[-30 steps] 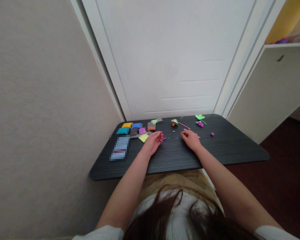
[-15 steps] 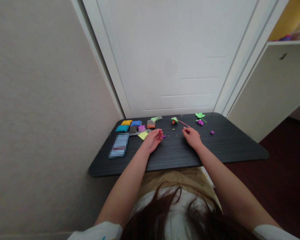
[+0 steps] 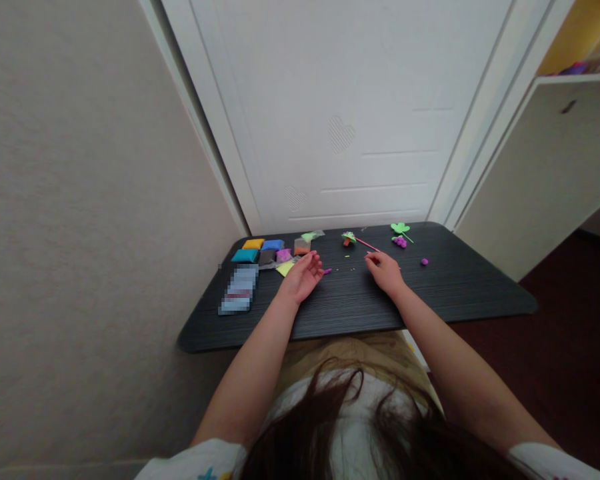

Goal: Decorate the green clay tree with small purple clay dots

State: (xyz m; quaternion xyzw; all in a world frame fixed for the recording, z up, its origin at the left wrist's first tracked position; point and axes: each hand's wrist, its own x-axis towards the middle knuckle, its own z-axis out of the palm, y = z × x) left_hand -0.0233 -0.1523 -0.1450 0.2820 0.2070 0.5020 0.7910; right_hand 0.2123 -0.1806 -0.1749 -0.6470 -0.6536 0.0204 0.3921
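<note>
My left hand (image 3: 303,277) rests on the dark table (image 3: 455,293), fingers loosely curled and apart, nothing in it. A small purple clay bit (image 3: 327,271) lies just right of its fingertips. My right hand (image 3: 385,272) lies on the table with its fingers closed around the near end of a thin pink stick (image 3: 366,245). That stick runs back toward a small green-and-orange clay figure (image 3: 349,239). Tiny yellow crumbs lie between my hands.
Several coloured clay packets (image 3: 273,252) sit at the table's back left, beside a blurred card (image 3: 238,297). A green clay leaf with purple grapes (image 3: 400,235) and a purple ball (image 3: 425,262) lie at the right. A white door stands behind, a white cabinet at right.
Both hands have stayed almost still on the table. The view shifted slightly, so everything sits a little higher in the picture.
</note>
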